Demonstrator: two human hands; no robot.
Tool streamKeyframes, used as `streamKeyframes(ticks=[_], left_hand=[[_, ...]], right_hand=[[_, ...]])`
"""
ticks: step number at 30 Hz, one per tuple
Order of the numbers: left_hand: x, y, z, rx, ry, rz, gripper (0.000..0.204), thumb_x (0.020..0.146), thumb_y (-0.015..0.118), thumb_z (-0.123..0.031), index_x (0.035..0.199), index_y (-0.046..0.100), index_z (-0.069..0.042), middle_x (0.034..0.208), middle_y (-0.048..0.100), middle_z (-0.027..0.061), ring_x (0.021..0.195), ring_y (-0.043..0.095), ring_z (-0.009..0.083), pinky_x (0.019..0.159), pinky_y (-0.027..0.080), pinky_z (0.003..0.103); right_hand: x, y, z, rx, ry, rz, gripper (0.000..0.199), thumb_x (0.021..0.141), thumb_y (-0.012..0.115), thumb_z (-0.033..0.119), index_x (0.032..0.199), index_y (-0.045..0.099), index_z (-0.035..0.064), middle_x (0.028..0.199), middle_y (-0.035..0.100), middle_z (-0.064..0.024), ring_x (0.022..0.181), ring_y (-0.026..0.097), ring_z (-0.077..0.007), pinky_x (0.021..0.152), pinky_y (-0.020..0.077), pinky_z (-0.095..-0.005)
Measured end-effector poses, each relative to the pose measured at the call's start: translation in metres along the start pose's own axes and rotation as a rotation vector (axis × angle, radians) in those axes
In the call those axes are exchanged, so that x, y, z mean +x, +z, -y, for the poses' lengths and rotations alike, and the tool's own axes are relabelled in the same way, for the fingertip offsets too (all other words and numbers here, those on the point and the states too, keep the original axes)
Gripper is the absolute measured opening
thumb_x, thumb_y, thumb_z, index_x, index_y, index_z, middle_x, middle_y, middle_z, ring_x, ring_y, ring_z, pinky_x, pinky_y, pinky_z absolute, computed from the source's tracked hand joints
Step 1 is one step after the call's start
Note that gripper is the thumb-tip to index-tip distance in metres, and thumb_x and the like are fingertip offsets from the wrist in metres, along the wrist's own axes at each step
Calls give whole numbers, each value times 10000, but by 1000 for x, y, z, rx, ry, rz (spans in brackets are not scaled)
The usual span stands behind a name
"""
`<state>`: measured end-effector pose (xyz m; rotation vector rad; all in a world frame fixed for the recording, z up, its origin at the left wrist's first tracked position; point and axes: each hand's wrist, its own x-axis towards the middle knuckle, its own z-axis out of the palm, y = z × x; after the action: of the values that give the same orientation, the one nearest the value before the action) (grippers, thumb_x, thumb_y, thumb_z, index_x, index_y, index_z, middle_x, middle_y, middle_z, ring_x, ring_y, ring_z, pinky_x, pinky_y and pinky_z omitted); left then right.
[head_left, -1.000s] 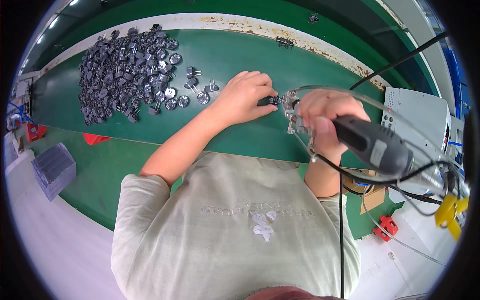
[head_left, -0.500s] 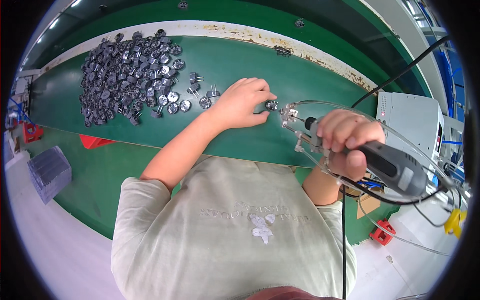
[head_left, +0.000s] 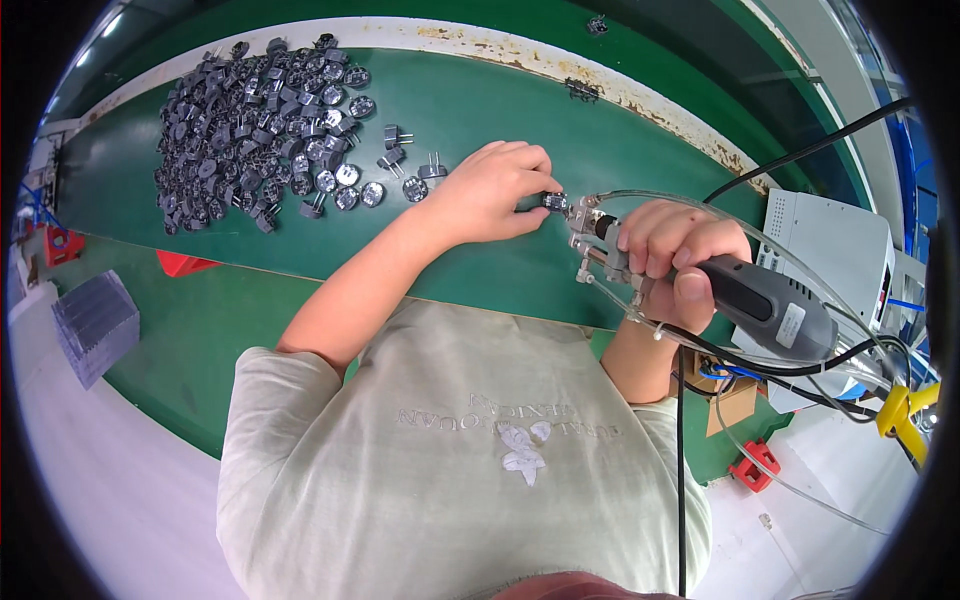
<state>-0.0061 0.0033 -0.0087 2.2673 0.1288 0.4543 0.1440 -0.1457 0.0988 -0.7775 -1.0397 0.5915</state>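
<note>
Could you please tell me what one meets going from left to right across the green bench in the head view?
Red block → pile of dark plug parts → left hand → small part → right hand → power tool → grey box.

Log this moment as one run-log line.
left hand: holds small plug part | right hand: grips power screwdriver, tip at part | parts pile on green belt

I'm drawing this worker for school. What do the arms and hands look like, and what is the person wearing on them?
Both hands are bare: no gloves, rings or watch show on the left hand or the right hand. The forearms are bare too. The person wears a pale grey-green T-shirt with short sleeves that end above the elbows, and a small pale pattern on its front.
</note>
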Motion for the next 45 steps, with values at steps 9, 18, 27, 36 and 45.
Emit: streamKeyframes(ticks=[9, 18, 27, 36, 45], left_hand=[[0, 1, 1, -3, -6, -3, 302, 770, 798, -130, 1063, 752, -73, 1035, 654, 69, 999, 640, 286, 898, 503, 410], [0, 1, 0, 9, -13, -1, 291, 783, 794, -146, 1064, 757, -77, 1031, 655, 66, 1002, 641, 281, 902, 503, 405], [0, 1, 0, 6, -15, -7, 280, 788, 790, -153, 1054, 761, -75, 1031, 657, 70, 1003, 645, 285, 899, 504, 409], [1, 1, 1, -7, -5, -12, 280, 786, 798, -149, 1052, 761, -74, 1020, 657, 75, 988, 649, 286, 895, 509, 410], [2, 0, -6, -54, 5, -128, 268, 774, 816, -140, 1021, 744, -64, 1030, 626, 62, 971, 633, 289, 886, 510, 405]], right_hand=[[0, 2, -5, -31, -20, 15, 340, 914, 821, 200, 888, 526, 32, 643, 576, -68, 529, 544, -187, 556, 520, -381], [1, 1, 1, -79, -16, 93, 284, 933, 743, 236, 914, 525, 55, 660, 566, -59, 536, 562, -198, 564, 529, -401], [2, 8, 1, -69, -32, 64, 390, 880, 855, 250, 862, 526, 41, 604, 558, -57, 505, 548, -197, 513, 517, -372], [3, 1, 2, -114, -5, 170, 232, 902, 728, 205, 906, 538, 71, 669, 567, -45, 537, 580, -201, 580, 548, -408], [6, 4, 5, -99, -24, 112, 350, 887, 805, 275, 886, 530, 58, 622, 562, -48, 500, 556, -193, 529, 530, -385]])
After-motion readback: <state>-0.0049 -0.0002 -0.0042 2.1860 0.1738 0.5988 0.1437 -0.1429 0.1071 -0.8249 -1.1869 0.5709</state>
